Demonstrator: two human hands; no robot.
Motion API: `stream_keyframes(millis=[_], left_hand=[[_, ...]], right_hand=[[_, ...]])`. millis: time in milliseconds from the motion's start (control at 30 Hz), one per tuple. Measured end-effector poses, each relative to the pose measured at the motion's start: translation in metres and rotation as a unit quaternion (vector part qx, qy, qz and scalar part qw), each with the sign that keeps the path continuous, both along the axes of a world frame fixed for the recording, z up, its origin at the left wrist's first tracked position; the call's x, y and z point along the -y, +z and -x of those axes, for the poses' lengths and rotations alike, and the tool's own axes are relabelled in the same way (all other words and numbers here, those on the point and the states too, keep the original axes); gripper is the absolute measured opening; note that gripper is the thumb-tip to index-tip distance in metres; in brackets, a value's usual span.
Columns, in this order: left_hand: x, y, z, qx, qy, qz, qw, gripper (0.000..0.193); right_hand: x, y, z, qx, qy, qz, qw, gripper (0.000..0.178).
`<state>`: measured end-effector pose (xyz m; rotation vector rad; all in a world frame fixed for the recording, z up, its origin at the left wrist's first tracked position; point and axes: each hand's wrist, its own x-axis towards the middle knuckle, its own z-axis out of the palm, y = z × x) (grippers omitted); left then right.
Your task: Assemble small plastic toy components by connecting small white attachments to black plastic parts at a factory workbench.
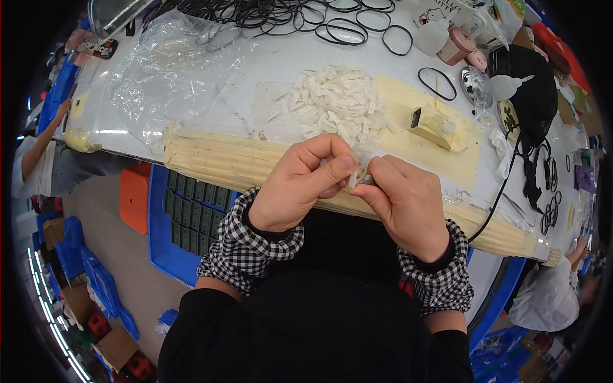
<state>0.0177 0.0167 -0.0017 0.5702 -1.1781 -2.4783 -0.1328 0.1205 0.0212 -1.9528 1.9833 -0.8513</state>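
Okay, we have both hands up at the near edge of the bench, fingertips almost meeting. Our left hand (300,185) is narrowed to a thumb-and-finger pinch on a small white piece (352,180), which sticks out just in front of the padded edge (214,153). Our right hand (410,205) is narrowed too, thumb and index on a small greyish bit (367,180) right beside it; we can't tell whether the two are joined, fingers cover most of it.

Just beyond the hands we see a loose pile of white strips (338,102), partly on a yellow sheet (399,96). On that sheet's right side sits a yellow taped block (440,127). Clear plastic bag (172,70) lies left of the pile, tangled black bands (252,14) behind it. Below the bench, on our left: blue crate (156,246) holding rows of dark green parts (198,198), orange stool (135,198) beside it.
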Motion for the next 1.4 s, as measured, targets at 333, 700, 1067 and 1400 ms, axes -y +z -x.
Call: stream_keyframes(millis=[333, 700, 1067, 1400], left_hand=[[0.001, -0.002, 0.001, -0.036, 0.055, -0.028, 0.997, 0.014], [0.005, 0.001, 0.007, -0.023, 0.162, -0.116, 0.980, 0.023], [0.000, 0.004, 0.005, 0.056, 0.108, 0.021, 0.992, 0.017], [0.000, -0.001, 0.004, -0.023, 0.021, -0.095, 0.995, 0.015]], right_hand=[[0.000, 0.004, 0.015, 0.077, -0.051, 0.003, 0.996, 0.025], [0.007, -0.020, 0.001, -0.004, -0.080, 0.033, 0.996, 0.017], [0.011, -0.014, -0.003, 0.129, -0.109, 0.094, 0.981, 0.014], [0.006, 0.011, -0.002, 0.117, -0.022, 0.029, 0.992, 0.024]])
